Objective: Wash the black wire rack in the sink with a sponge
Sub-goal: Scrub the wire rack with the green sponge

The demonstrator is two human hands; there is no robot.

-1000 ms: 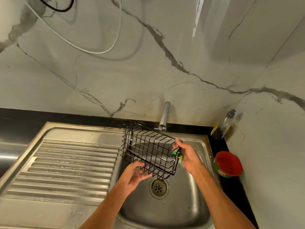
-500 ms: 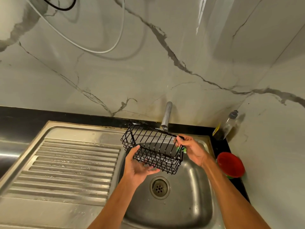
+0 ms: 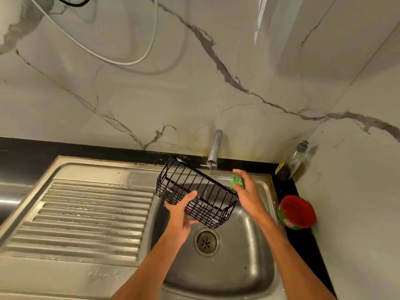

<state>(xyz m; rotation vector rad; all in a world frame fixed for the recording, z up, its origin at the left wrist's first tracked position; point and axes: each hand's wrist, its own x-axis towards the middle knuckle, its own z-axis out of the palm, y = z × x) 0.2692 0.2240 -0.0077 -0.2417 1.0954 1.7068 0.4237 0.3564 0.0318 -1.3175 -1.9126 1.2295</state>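
A black wire rack (image 3: 195, 192) hangs tilted over the steel sink (image 3: 255, 245), under a thin stream of water from the tap (image 3: 215, 148). My left hand (image 3: 181, 210) grips the rack's near long side from below, thumb on the rim. My right hand (image 3: 246, 193) is just off the rack's right end and holds a green sponge (image 3: 236, 181) in its fingers. The sponge is apart from the wires.
A ribbed steel drainboard (image 3: 86, 215) lies left of the basin, and the drain (image 3: 205, 241) sits below the rack. A red-lidded tub (image 3: 297, 212) and a clear bottle (image 3: 296, 160) stand on the black counter at the right, against the marble wall.
The rack has been tipped so its open top faces me more, and my left hand now grips its near side. My right hand has come off the rack's right end with the sponge.
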